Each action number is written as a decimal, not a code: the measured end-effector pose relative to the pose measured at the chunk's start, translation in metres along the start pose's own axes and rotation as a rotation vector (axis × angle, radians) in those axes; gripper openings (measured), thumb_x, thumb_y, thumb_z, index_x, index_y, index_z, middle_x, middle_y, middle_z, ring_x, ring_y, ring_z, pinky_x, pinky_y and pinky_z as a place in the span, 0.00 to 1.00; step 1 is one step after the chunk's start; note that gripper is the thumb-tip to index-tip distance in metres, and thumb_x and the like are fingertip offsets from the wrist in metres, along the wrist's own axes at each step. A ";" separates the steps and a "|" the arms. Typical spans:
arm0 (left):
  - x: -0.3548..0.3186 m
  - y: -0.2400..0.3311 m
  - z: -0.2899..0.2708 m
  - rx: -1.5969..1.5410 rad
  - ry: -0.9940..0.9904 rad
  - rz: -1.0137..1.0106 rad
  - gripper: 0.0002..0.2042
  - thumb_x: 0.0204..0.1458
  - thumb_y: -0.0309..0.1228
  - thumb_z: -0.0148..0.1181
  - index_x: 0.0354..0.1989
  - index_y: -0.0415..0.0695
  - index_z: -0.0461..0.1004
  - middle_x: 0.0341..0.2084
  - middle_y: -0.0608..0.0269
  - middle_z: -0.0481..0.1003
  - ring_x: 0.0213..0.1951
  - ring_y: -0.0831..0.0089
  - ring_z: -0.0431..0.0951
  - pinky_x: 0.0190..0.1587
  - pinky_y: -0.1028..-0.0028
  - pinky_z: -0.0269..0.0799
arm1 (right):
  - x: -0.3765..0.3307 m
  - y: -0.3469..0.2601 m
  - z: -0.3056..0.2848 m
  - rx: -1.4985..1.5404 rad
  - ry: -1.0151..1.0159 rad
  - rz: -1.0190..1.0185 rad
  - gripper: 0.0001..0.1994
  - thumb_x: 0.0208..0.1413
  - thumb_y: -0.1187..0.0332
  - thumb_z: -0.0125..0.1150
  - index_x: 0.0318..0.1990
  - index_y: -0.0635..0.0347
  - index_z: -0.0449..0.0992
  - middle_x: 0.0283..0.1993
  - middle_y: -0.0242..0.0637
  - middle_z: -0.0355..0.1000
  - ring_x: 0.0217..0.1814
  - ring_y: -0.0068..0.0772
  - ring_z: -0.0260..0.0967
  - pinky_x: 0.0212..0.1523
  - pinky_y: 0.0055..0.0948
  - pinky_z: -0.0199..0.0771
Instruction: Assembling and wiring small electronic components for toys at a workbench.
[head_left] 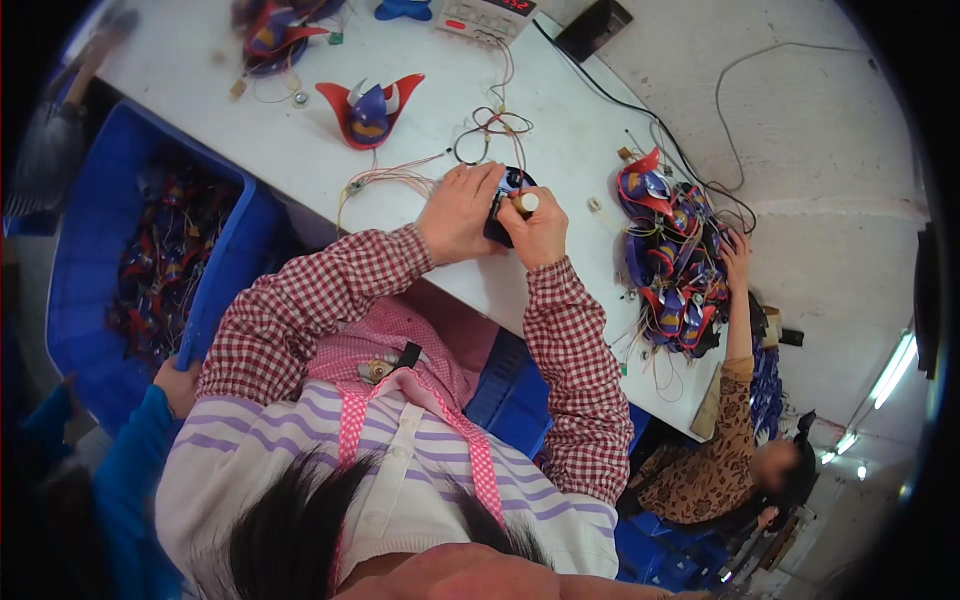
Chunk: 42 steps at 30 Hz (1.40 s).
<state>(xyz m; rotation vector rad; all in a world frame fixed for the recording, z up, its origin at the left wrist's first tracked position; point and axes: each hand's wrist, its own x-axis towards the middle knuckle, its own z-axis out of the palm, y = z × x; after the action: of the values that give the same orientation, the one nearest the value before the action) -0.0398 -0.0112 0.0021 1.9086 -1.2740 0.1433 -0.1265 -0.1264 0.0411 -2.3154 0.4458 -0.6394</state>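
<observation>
Hands first, nearest of all, both over the near edge of the white desk (300, 150). Left hand (458, 212) curled round the left side of a small dark blue and red toy piece (505, 205), fingers over its top. Right hand (537, 232) clenched on a short pale-tipped tool (526, 202), tip pressed to the piece, right side of the piece steadied by the same fist. Piece itself held just above the desk, between the two hands, mostly hidden by them.

Judged light and fairly stiff, a thin moulded shell with curved points likely to flex or snap. Best gripped by the body, not the points. Thin coloured wires (395, 178) trailing off to the left and far side, probably fragile at the joints, so no pulling there.

Farther off, a finished horned piece (370, 108) lying alone on the desk. To the right, a heap of like pieces (672, 265) tangled in wire, another person's hand (737, 252) on it. Far edge, a grey box with a red display (488, 14). Left, a blue crate (90, 290) of more pieces.
</observation>
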 end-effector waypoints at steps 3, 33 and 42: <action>-0.003 0.007 -0.008 0.073 -0.002 0.019 0.48 0.29 0.47 0.70 0.60 0.35 0.54 0.56 0.47 0.60 0.58 0.55 0.61 0.62 0.59 0.51 | -0.002 0.005 0.003 -0.024 0.007 -0.022 0.11 0.42 0.69 0.65 0.33 0.61 0.73 0.31 0.38 0.67 0.28 0.36 0.65 0.31 0.28 0.69; -0.121 -0.004 -0.111 -0.254 0.327 -0.417 0.12 0.48 0.23 0.58 0.43 0.36 0.70 0.34 0.59 0.69 0.34 0.71 0.70 0.38 0.78 0.67 | -0.033 -0.048 0.079 -0.652 -0.144 -0.143 0.11 0.51 0.71 0.57 0.43 0.59 0.69 0.32 0.40 0.67 0.22 0.44 0.68 0.21 0.32 0.69; -0.079 0.001 -0.094 -1.162 0.019 -0.952 0.07 0.58 0.30 0.49 0.37 0.39 0.69 0.27 0.62 0.71 0.20 0.78 0.71 0.20 0.85 0.64 | -0.030 -0.072 0.056 0.540 -0.335 0.485 0.08 0.51 0.75 0.58 0.40 0.61 0.70 0.32 0.36 0.67 0.20 0.29 0.64 0.22 0.21 0.66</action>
<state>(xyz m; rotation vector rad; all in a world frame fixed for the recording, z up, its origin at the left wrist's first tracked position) -0.0479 0.1092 0.0251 1.2261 -0.1514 -0.8719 -0.1099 -0.0320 0.0455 -1.6682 0.5660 -0.1048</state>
